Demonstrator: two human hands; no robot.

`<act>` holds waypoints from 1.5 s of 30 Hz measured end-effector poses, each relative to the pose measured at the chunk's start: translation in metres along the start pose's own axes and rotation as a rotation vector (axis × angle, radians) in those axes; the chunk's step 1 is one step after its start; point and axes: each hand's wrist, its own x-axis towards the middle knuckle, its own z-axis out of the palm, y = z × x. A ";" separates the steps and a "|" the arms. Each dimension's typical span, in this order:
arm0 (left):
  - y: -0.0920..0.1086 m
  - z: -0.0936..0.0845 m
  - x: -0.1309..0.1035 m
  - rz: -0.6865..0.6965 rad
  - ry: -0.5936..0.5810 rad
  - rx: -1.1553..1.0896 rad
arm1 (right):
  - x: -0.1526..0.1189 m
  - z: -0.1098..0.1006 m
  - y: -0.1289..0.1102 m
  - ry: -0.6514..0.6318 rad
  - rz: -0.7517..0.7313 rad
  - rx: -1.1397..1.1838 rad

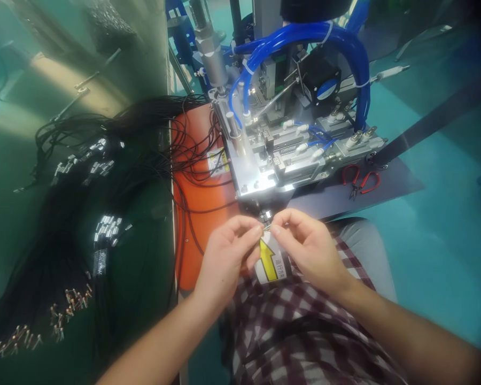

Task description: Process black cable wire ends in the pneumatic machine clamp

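Note:
My left hand (232,251) and my right hand (304,246) meet at the front edge of a metal machine (288,144), fingertips pinched close together. Between them shows a small, thin piece (267,228), too small to make out, which both hands seem to grip. Just beyond the fingertips is a small shiny metal part (266,215) of the machine. Below the hands lies a white label with a yellow arrow (268,262). Black cables (192,166) run over the orange surface (212,214) left of the machine.
Bundles of black cables with silver ends (108,230) lie on the dark green surface at the left, some with copper-coloured tips (70,305). Red-handled cutters (358,184) rest right of the machine. Thick blue tubes (304,35) arch above it. A dark bar (433,120) slants at the right.

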 end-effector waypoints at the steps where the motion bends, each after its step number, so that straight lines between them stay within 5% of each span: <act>1: 0.000 0.000 -0.001 -0.004 0.018 0.026 | -0.001 0.000 0.001 -0.007 -0.016 -0.009; 16: 0.005 0.000 -0.003 -0.085 -0.046 -0.057 | 0.000 -0.011 -0.001 -0.064 0.015 -0.119; 25: -0.001 0.001 -0.004 -0.017 -0.045 -0.020 | -0.002 -0.015 -0.003 0.061 -0.473 -0.389; 31: -0.004 0.001 -0.004 0.027 -0.022 0.044 | -0.003 -0.021 -0.007 -0.038 -0.678 -0.568; 39: -0.005 -0.001 -0.002 0.014 -0.048 0.072 | 0.000 -0.020 -0.011 -0.121 -0.201 -0.417; 45: -0.001 -0.002 0.001 -0.039 -0.043 0.057 | 0.001 -0.017 -0.009 -0.125 -0.050 -0.298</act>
